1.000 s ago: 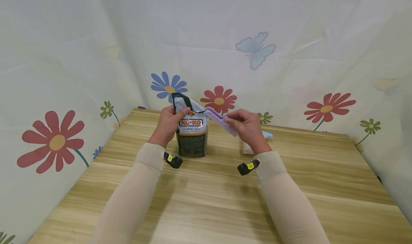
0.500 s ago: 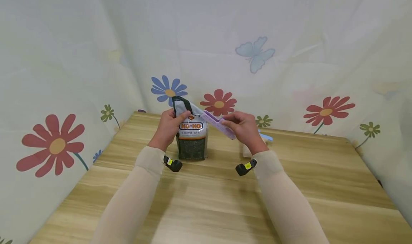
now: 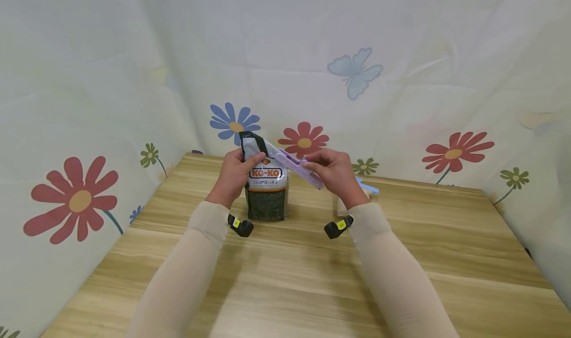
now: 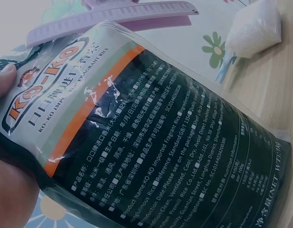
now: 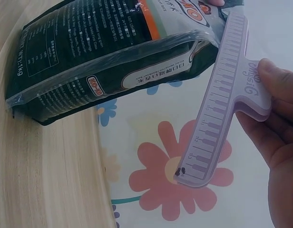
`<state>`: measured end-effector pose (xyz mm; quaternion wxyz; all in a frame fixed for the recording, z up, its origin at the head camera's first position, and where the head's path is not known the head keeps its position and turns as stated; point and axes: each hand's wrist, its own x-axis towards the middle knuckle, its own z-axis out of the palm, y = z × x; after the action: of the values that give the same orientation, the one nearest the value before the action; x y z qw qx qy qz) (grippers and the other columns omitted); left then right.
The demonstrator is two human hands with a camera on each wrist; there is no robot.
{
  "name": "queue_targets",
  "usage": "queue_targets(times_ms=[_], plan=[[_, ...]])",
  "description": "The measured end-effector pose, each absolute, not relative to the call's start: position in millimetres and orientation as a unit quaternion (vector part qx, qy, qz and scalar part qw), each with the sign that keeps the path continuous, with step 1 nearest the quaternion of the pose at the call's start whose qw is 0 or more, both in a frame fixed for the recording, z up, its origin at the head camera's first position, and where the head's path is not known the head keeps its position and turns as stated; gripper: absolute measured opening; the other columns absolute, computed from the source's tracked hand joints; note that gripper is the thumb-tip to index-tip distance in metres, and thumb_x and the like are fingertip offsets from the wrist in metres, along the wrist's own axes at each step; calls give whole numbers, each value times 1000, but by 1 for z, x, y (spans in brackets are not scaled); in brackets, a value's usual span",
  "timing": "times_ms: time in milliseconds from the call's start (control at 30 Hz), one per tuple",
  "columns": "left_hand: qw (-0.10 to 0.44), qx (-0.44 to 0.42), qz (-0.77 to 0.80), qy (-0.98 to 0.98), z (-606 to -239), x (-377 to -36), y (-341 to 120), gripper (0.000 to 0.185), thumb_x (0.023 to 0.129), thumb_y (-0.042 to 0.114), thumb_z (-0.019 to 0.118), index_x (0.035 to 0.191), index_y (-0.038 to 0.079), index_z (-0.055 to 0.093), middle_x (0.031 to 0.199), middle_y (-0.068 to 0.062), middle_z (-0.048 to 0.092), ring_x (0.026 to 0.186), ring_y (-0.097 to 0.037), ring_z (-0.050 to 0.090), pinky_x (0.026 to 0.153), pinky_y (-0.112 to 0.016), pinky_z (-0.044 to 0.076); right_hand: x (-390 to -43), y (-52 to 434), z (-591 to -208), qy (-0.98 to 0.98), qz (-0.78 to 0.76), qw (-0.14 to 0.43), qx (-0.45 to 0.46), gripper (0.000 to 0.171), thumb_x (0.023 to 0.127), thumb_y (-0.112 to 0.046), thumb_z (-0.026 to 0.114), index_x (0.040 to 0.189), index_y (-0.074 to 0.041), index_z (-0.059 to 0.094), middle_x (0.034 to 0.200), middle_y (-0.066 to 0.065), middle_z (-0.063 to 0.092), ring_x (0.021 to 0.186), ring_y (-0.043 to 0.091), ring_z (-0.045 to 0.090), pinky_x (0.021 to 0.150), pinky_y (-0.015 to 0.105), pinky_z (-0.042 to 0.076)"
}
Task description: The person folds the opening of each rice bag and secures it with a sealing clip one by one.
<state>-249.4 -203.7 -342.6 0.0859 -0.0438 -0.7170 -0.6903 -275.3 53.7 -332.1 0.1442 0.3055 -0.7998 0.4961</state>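
Observation:
A dark green and silver KO-KO rice bag [image 3: 266, 201] stands on the table, its top folded over. My left hand [image 3: 233, 175] grips its upper left side, thumb on the front. With thumb and fingers my right hand [image 3: 333, 173] pinches the handle of a long purple clip [image 3: 312, 178]. In the right wrist view the clip [image 5: 208, 128] carries a piano-key pattern, and its upper end lies at the folded bag top while the lower end sticks out past the bag. Whether the clip's jaws enclose the fold cannot be told.
Behind my right hand, partly hidden, sits a small whitish package [image 3: 342, 208] with a blue strip [image 3: 369, 186] at its top. The wooden table [image 3: 285, 278] meets a flower-printed cloth backdrop [image 3: 401, 115] at the back and sides.
My right hand and the purple clip have shifted slightly left, so the clip overlaps more of the bag's folded top. My left hand keeps its grip on the bag.

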Motion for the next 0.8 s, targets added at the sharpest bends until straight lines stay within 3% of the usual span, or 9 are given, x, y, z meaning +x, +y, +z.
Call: queue_targets(times_ms=[333, 800], plan=[[88, -53, -681, -725, -340, -248, -203, 33, 91, 36, 67, 111, 9, 64, 94, -2, 69, 85, -15, 68, 77, -30, 55, -277, 48, -326, -813, 482, 135, 298, 18, 85, -20, 74, 100, -9, 75, 95, 7, 75, 76, 18, 70, 66, 27, 54], [91, -56, -685, -720, -343, -249, -203, 30, 91, 32, 68, 108, 7, 64, 91, 0, 69, 82, -14, 68, 74, -29, 55, -276, 42, -321, -804, 492, 133, 308, 19, 84, -18, 76, 100, -7, 75, 94, 9, 74, 74, 18, 69, 65, 23, 53]])
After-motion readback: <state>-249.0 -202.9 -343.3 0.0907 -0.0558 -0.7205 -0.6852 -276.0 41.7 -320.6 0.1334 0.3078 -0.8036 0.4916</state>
